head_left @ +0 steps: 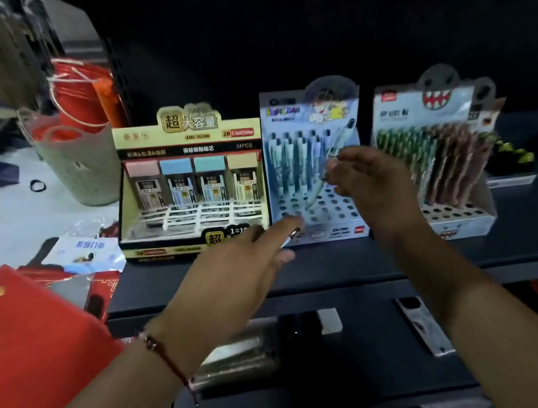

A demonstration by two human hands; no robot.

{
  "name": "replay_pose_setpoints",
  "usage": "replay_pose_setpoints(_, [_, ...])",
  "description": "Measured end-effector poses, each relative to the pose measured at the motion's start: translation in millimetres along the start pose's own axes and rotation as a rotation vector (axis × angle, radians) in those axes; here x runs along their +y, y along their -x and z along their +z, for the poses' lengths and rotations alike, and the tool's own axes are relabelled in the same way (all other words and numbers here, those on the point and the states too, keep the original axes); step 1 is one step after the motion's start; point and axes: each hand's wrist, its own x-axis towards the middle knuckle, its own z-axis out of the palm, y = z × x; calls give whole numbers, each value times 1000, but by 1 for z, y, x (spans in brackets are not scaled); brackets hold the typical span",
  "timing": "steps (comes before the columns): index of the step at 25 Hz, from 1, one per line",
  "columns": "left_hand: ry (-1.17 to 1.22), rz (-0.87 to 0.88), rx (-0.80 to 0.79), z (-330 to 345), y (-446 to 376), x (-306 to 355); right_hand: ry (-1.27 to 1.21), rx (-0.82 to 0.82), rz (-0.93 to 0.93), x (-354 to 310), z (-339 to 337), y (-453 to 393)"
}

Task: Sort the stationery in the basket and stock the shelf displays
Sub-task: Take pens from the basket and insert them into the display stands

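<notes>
Gold-and-black lead box [188, 180]; pale blue pen display [313, 163] at 3 o'clock; red folder [27, 341]; grey-green basket [82, 167].

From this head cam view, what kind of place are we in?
Most likely a stationery shop aisle. Three retail display boxes stand in a row on a dark shelf: a pencil-lead display, a blue pen display and a shark-topped pen display. The right hand holds a pen at the blue one.

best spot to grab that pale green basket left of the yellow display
Take the pale green basket by the looped handle on its near rim, coming down from above with the left hand. It stands upright with an open top, and red items crowd its far side.
</notes>
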Motion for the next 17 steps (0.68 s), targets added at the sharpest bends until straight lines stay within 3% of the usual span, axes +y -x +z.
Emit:
replay_pose_setpoints(4, [25, -4, -105, 19, -4, -18, 33, -6, -61, 34, 20, -12])
replay_pose_setpoints(11, [-62, 42, -84, 29, -15, -38, 93, -28, -98, 48, 46, -41])
replay_pose_setpoints(17, [-61, -3, -70, 33, -18, -43, 183, -101, -11, 69, 59, -46])
